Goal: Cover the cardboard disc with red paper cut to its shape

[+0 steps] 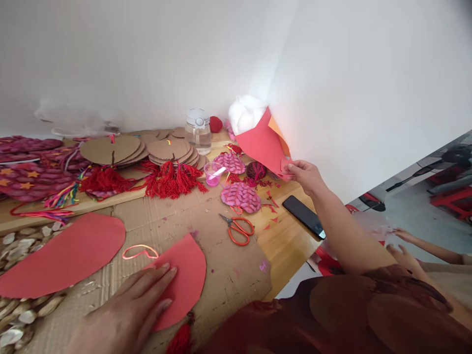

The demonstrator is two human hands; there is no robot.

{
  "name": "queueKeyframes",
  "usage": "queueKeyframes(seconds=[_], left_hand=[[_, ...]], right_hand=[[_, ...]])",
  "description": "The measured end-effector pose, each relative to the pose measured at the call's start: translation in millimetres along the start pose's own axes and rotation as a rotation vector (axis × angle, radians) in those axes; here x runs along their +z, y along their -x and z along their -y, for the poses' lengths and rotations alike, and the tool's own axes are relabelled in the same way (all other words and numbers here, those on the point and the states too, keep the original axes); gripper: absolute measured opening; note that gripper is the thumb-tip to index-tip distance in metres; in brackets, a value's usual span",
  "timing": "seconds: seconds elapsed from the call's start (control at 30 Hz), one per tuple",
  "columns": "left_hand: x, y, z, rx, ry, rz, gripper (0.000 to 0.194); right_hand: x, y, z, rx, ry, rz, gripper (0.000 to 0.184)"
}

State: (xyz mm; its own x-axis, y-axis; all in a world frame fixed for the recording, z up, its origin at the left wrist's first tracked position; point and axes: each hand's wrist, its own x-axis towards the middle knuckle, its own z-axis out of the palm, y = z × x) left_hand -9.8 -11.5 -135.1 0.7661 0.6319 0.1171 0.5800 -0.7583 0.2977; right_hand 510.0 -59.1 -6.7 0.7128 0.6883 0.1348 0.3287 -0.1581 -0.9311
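Note:
My left hand (136, 300) lies flat, fingers stretched out, on a red paper piece (186, 280) with a rounded edge. Under it is the brown cardboard sheet (236, 275). In my right hand (304, 174), thumb and fingers pinch a bundle of red paper (260, 142) with an orange sheet (279, 135) behind it, raised over the table's far right corner. To the left lies a second, larger red paper piece (70, 253), rounded at one end. Orange-handled scissors (239, 230) rest on the cardboard between my hands. A looped cord (140, 251) is beside the left hand's paper.
Stacked cardboard discs (110, 149) with red yarn tassels (175, 179) stand at the back. Nearby are a water bottle (198, 132), a pink cup (213, 174) and pink braided pieces (241, 197). A phone (304, 216) lies at the right edge. Another person's hands (403, 246) show far right.

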Motion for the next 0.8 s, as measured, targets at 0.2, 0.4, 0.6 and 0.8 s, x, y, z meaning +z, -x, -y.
queueKeyframes(seconds=[0.2,0.4,0.6,0.8], left_hand=[[-0.3,0,2,0.123,-0.077,0.032,0.043],[-25.6,-10,-20,0.158,-0.139,0.040,0.042],[-30.7,-12,-37,0.013,-0.140,0.112,0.042],[-30.6,-10,-40,-0.022,-0.099,0.146,0.045]], right_hand=[[26,40,9,-0.032,0.075,0.264,0.036],[87,103,16,-0.100,0.214,0.711,0.024],[142,121,25,-0.260,0.348,0.846,0.011],[172,126,24,-0.441,0.458,0.759,0.019]])
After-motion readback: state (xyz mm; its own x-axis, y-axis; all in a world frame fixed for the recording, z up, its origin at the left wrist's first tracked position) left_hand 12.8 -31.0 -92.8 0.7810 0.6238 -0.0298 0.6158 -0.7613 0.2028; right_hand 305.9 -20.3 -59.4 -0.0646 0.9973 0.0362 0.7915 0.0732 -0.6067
